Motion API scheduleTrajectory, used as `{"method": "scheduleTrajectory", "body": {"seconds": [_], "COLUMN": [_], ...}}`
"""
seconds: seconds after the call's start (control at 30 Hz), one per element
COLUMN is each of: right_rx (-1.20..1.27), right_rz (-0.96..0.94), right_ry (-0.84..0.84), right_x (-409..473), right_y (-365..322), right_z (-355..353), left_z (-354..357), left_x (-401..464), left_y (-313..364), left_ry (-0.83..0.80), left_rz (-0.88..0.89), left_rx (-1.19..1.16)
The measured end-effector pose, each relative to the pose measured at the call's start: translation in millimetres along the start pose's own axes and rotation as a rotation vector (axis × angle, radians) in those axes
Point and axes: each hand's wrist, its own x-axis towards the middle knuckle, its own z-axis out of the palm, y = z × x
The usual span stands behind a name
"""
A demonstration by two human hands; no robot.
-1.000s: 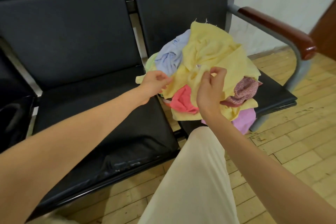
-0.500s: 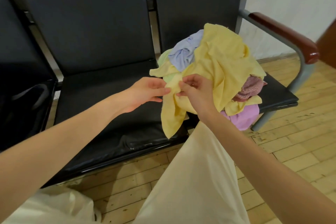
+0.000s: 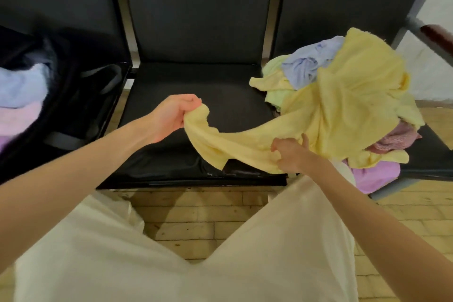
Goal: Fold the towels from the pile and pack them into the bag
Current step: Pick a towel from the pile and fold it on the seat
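At the far left, a black bag [image 3: 73, 95] sat open on the left seat, with two folded towels showing inside it, a pale blue towel [image 3: 22, 86] above a pink towel [image 3: 17, 117]. The middle seat [image 3: 186, 81] of the three black chairs lay between the bag and the pile, its cushion bare behind the stretched cloth. The left hand [image 3: 171, 117] reached out over that seat's front half, fingers curled tight around one corner of the yellow towel [image 3: 318, 125]. The towel ran rightward from that corner, sagging over the seat's front edge. The right hand [image 3: 291, 152] pinched the towel's lower edge near the front right corner of the middle seat, thumb up against the cloth. Both forearms stretched forward above cream trousers [image 3: 196, 265] and a wooden floor [image 3: 201, 213]. Farther right, the rest of the yellow towel draped over the pile [image 3: 343, 105] on the right seat, covering much of it; lavender, pale green, dusty pink and lilac pieces showed around it.
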Motion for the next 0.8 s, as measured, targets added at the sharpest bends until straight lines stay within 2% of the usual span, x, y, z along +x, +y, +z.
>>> {"method": "scheduleTrajectory", "body": {"seconds": [0.1, 0.23, 0.3, 0.43, 0.5, 0.57, 0.63, 0.7, 0.8], "right_rx": [0.039, 0.077, 0.013, -0.071, -0.123, -0.143, -0.087, 0.006, 0.274], "right_rz": [-0.067, -0.167, -0.171, -0.167, -0.193, -0.233, -0.259, -0.275, -0.287], "right_ry": [-0.05, -0.05, 0.005, 0.137, 0.19, 0.219, 0.235, 0.288, 0.438], "right_x": [12, 31, 38, 48, 54, 60, 66, 70, 68], "right_y": [-8, -27, -35, -45, -48, -48, -47, -44, -38], "right_z": [13, 30, 36, 41, 44, 46, 46, 46, 47], "left_z": [-25, -58, -76, -106, -109, -104, -90, -67, -23], "left_x": [-13, -24, -27, -33, -36, -35, -28, -18, 0], "left_y": [-11, -38, -54, -89, -103, -110, -112, -109, -100], "left_ry": [0.108, 0.048, 0.025, 0.039, 0.082, 0.179, 0.266, 0.258, 0.14], "left_rz": [-0.002, -0.037, -0.087, -0.262, -0.293, -0.214, -0.046, 0.07, 0.152], "left_rx": [0.38, 1.08, 1.305, 1.426, 1.455, 1.426, 1.386, 1.288, 1.129]}}
